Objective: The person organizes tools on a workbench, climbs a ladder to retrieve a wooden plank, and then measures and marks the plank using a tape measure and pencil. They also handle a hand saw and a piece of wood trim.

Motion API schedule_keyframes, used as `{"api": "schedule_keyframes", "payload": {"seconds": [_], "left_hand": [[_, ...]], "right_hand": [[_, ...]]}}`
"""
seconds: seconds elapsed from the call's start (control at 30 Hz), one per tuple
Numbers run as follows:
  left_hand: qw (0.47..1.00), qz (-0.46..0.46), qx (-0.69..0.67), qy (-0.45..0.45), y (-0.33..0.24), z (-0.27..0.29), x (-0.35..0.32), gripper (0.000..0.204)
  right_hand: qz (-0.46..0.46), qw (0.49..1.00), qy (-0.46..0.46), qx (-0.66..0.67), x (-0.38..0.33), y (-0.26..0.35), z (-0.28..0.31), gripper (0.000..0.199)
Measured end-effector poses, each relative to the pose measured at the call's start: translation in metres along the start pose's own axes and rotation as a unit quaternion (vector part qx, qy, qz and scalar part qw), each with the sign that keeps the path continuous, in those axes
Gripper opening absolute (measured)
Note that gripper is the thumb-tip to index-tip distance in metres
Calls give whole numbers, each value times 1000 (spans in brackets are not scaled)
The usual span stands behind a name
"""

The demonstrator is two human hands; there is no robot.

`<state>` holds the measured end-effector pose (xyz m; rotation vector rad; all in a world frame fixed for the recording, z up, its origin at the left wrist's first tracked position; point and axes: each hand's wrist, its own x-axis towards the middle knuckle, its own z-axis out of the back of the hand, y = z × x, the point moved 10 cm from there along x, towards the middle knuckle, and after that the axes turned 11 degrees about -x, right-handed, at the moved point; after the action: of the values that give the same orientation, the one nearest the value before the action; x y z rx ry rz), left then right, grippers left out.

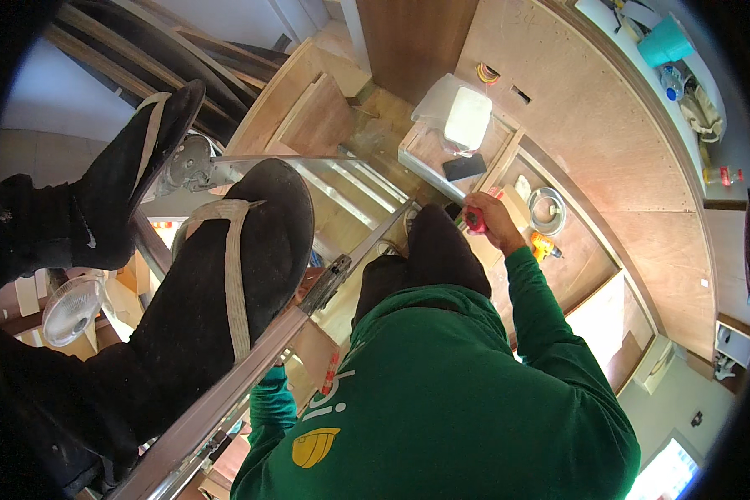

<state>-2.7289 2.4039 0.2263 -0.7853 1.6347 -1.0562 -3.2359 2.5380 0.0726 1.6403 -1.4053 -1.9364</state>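
My right hand (493,225) is closed round a small, rounded red object (475,220), partly covered by the fingers, so its exact kind is unclear. It is close to the corner of a wooden cabinet, on which a dark phone (464,168) lies. My left arm, in a green sleeve (272,402), passes behind the metal ladder (240,379). Skin of my left hand (309,283) shows beside the rail, with its fingers mostly hidden. Close on my left, another person's feet (262,250) in black with pale straps are up on the ladder.
A clear tub with a white block-like container (467,119) stands beyond the phone. A yellow-and-black cordless drill (544,247) and a cable coil (547,211) lie in an open wooden compartment to the right. Boards (133,71) lean at the far left; a fan (72,310) stands below.
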Motion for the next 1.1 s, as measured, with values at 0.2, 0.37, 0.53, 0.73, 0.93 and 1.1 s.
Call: {"api": "schedule_keyframes", "payload": {"seconds": [0.2,0.37,0.53,0.73,0.93,1.1], "left_hand": [[1000,-11,-16,-17,-1,13,-1,44],[999,-25,-38,-28,1,20,5,43],[995,-42,-66,-56,3,27,5,42],[985,-55,-102,-125,15,42,0,40],[959,-50,-142,-238,42,50,-30,38],[934,-44,-157,-317,52,37,-55,37]], "right_hand": [[-1,998,1,55,-20,29,-48,25],[-12,997,-6,77,-23,34,-43,24],[-50,995,22,81,-3,43,-56,24],[-74,992,97,-22,71,81,-142,25],[-61,961,254,-90,180,134,-233,24],[-19,962,256,-91,191,223,-260,20]]}}
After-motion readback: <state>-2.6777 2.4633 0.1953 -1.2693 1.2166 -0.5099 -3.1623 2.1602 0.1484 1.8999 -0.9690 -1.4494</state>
